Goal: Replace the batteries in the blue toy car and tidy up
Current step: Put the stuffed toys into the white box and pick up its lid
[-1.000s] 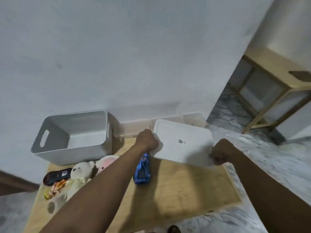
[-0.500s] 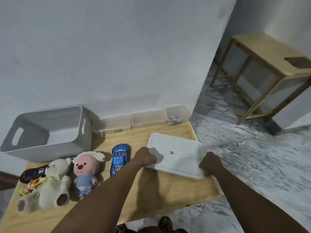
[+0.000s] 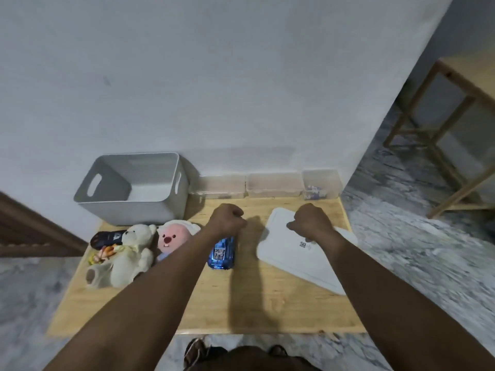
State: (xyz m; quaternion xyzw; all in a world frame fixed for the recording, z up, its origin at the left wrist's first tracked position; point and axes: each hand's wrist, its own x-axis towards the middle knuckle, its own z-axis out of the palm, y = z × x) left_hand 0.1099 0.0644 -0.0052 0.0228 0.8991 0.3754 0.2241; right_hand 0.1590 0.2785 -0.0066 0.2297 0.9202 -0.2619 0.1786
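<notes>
The blue toy car [image 3: 222,254] lies on the wooden table [image 3: 267,303], its far end hidden under my left wrist. My left hand [image 3: 227,219] hovers just past the car, its fingers curled into a fist with nothing seen in it. A flat white lid [image 3: 300,261] with a small code label lies on the table's right side. Above the lid's far end is my right hand [image 3: 312,222], fingers curled and holding nothing; whether it touches the lid is unclear.
A grey handled bin [image 3: 134,187] stands at the back left. Three clear small boxes [image 3: 273,184] line the wall, the rightmost [image 3: 321,184] holding small items. A white plush bear [image 3: 128,253], a pink plush [image 3: 171,238] and a black object [image 3: 107,238] lie at the left.
Both hands gripped the white lid at its ends and lowered it to the table's right side. Now they have let go, and my left hand has moved left over the car.
</notes>
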